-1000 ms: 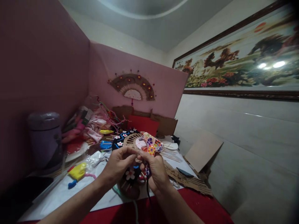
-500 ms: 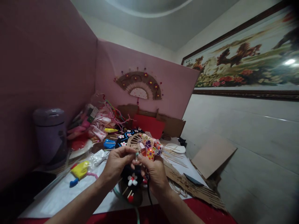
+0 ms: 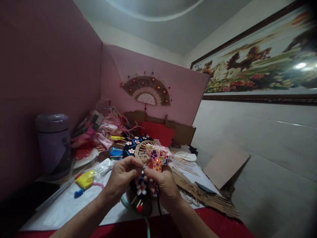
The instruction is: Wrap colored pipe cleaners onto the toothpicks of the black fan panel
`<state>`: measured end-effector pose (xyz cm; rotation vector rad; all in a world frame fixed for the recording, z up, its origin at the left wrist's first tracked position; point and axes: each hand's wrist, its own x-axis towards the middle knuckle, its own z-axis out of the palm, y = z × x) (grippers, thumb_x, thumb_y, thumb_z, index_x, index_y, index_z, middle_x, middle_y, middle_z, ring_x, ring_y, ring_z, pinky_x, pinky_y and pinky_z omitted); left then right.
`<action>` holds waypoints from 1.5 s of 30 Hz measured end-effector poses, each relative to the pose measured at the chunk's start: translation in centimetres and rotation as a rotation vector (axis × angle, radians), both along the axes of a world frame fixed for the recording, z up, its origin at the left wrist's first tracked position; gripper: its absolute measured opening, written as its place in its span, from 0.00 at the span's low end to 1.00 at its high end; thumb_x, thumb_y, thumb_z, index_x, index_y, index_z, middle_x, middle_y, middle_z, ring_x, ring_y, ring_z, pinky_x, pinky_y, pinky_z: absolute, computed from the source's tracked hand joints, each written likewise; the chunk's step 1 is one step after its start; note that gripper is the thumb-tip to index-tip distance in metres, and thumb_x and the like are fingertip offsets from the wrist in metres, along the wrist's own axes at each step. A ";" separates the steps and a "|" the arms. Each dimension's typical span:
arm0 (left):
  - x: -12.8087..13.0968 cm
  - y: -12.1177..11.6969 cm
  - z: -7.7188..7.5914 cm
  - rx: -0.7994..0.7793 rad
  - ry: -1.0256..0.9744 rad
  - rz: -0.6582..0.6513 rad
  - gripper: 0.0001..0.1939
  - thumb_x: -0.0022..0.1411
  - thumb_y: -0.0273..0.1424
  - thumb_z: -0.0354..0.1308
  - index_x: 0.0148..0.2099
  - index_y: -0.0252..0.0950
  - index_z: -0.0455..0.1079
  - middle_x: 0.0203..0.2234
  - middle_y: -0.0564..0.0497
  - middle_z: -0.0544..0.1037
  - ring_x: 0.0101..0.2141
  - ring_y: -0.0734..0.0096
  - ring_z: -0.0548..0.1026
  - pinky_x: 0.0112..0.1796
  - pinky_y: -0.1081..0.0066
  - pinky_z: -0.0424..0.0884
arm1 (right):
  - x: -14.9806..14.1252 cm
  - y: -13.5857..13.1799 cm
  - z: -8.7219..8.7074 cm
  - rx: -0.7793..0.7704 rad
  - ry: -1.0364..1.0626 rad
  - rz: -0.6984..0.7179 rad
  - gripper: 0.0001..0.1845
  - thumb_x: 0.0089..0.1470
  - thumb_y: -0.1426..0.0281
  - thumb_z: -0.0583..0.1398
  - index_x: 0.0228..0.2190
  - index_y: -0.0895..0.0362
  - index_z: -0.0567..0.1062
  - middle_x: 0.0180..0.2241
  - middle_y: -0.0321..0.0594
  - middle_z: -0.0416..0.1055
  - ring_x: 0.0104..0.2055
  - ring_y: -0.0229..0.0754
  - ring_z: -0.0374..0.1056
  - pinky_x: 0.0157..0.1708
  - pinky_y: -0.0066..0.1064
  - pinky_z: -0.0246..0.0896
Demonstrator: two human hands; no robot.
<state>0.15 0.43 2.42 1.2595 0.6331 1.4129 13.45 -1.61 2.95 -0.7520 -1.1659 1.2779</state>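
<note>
My left hand (image 3: 122, 177) is closed in a pinch on a small pale green bit, seemingly the end of a pale green cord (image 3: 148, 226) that trails below. The thumb of my right hand (image 3: 164, 186) presses on the same bit; its other fingers curl underneath, partly hidden. Flower-patterned fabric (image 3: 156, 158) rises just behind my right fingers, with a red glint on it. Under my hands lies a dark hand-made fan (image 3: 125, 150) with white clay flowers, sticks and a woven centre. A white flower (image 3: 141, 188) and a red bead (image 3: 139, 208) show below my fingers.
A purple flask (image 3: 53, 145) stands at the left. Yellow clay in a bag (image 3: 85, 179) lies nearby, before a heap of pink cloth (image 3: 106, 132). Corrugated cardboard (image 3: 205, 196) and thin sticks (image 3: 187, 168) lie at the right. Another fan (image 3: 148, 89) hangs on the pink panel.
My hands stay together in the same pinch and have shifted slightly. The patterned fabric has tilted a little to the left, and dark beads show more between my fingers.
</note>
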 end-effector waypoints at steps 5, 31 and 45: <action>-0.2 -0.1 -0.5 -0.006 0.006 -0.043 0.10 0.45 0.30 0.65 0.29 0.32 0.70 0.19 0.54 0.74 0.17 0.79 0.68 0.19 0.78 0.64 | 0.0 -0.1 -0.2 0.011 -0.013 -0.017 0.09 0.43 0.69 0.65 0.27 0.62 0.73 0.19 0.34 0.68 0.13 0.29 0.55 0.09 0.19 0.46; 0.4 -1.5 0.4 0.007 0.170 0.005 0.15 0.46 0.38 0.65 0.28 0.32 0.67 0.15 0.54 0.72 0.15 0.78 0.66 0.16 0.78 0.62 | 0.4 -0.5 0.0 0.084 0.034 -0.031 0.09 0.43 0.68 0.65 0.26 0.61 0.72 0.18 0.33 0.67 0.12 0.28 0.52 0.08 0.19 0.42; 0.0 -1.3 0.6 0.012 0.234 -0.094 0.16 0.47 0.40 0.64 0.26 0.32 0.65 0.13 0.57 0.69 0.13 0.82 0.62 0.14 0.81 0.56 | 0.9 -0.2 0.0 0.061 0.056 0.072 0.10 0.43 0.68 0.65 0.29 0.60 0.72 0.17 0.31 0.66 0.12 0.28 0.53 0.10 0.20 0.44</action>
